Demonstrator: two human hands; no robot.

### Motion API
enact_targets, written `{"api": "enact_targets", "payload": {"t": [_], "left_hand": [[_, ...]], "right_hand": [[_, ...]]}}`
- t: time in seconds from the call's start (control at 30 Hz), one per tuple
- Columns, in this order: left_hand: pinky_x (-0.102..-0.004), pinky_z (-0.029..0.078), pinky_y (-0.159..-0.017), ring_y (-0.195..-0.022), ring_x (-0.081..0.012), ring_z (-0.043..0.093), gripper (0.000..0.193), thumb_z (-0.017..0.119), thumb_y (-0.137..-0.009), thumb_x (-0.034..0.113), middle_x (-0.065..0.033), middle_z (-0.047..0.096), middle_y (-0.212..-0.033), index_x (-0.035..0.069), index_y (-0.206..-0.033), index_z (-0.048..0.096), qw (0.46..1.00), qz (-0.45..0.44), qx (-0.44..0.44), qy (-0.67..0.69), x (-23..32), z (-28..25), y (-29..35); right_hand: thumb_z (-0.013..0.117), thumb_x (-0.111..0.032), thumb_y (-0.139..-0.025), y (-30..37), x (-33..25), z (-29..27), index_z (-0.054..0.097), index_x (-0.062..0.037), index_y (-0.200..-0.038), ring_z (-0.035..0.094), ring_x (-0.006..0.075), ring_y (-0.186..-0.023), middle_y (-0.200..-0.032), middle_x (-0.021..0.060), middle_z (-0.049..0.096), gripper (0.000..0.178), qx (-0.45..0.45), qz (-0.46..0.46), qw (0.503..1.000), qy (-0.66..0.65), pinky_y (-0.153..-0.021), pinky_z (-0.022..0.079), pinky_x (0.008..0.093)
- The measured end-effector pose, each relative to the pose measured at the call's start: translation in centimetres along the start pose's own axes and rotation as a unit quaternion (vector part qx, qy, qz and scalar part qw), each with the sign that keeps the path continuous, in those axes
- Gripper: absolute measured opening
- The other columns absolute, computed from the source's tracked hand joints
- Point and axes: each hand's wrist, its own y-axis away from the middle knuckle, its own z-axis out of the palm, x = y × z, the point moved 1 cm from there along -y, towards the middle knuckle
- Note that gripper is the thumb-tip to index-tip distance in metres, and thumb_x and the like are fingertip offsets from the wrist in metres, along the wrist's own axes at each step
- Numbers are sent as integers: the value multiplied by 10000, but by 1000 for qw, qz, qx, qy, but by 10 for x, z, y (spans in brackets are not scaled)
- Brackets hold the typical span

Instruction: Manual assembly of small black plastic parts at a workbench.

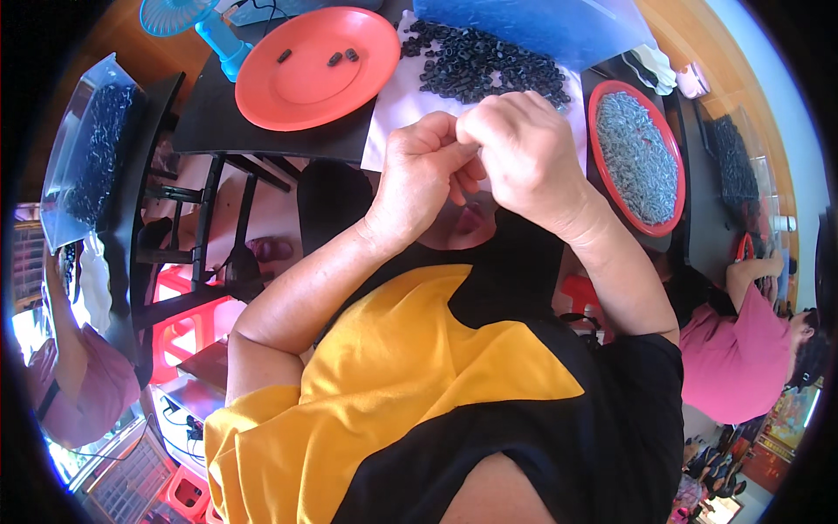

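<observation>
My left hand point(421, 166) and my right hand point(526, 150) meet above the near edge of the table, fingertips pinched together. Whatever sits between those fingertips is hidden or too small to name. Just beyond them a heap of small black parts point(489, 68) lies on a pale sheet point(393, 120). To the left, an orange-red plate point(262, 100) carries a few small black pieces point(335, 59). Right of my hands, a red tray point(596, 164) holds many small silvery metal parts point(635, 157).
A blue translucent bin point(541, 31) stands behind the heap, and a light-blue fan point(218, 44) at the far left. Clear boxes of dark parts point(100, 157) rest on side tables. One person in pink point(733, 358) sits to the right, another point(87, 384) to the left.
</observation>
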Motion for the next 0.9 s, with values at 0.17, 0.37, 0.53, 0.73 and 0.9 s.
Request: {"api": "enact_targets", "payload": {"t": [0.17, 0.37, 0.53, 0.73, 0.9], "left_hand": [[-224, 474, -481, -589, -113, 600, 98, 590, -944, 66, -71, 646, -734, -23, -935, 629, 1000, -9, 18, 7, 1, 4, 0], [-255, 445, -469, -586, -111, 570, 89, 534, -865, -42, -66, 609, -705, -32, -889, 620, 994, 90, 62, -21, -6, 4, 0], [-253, 431, -469, -574, -97, 551, 79, 554, -868, -18, -57, 605, -697, -25, -901, 626, 998, 27, 61, 2, 0, 9, 2], [-244, 416, -424, -548, -104, 566, 72, 558, -856, -26, -58, 617, -694, -17, -879, 626, 996, -50, 65, -19, 7, 10, -2], [-229, 414, -407, -531, -100, 573, 62, 597, -890, 28, -52, 620, -684, -20, -909, 632, 998, -22, 60, -23, 3, 8, -2]], "right_hand": [[684, -153, -717, 2, 1, 2, 549, -115, -835, 590, 236, -697, -749, 36, 581, 183, 5, 58, 997, -44, -658, 434, 374], [638, -151, -753, 1, -18, 12, 555, -125, -829, 528, 203, -652, -714, 27, 533, 116, -10, -12, 989, 148, -626, 375, 360], [651, -153, -738, 2, -17, 11, 554, -123, -827, 541, 214, -655, -718, 29, 542, 135, 11, 14, 995, 103, -627, 387, 367], [701, -126, -674, -1, -2, 9, 522, -121, -820, 612, 262, -639, -683, 34, 589, 231, -5, 196, 973, -123, -615, 444, 395], [693, -119, -678, 2, -9, 12, 533, -119, -834, 602, 254, -651, -696, 27, 584, 223, 39, 81, 996, -15, -627, 435, 389]]}}
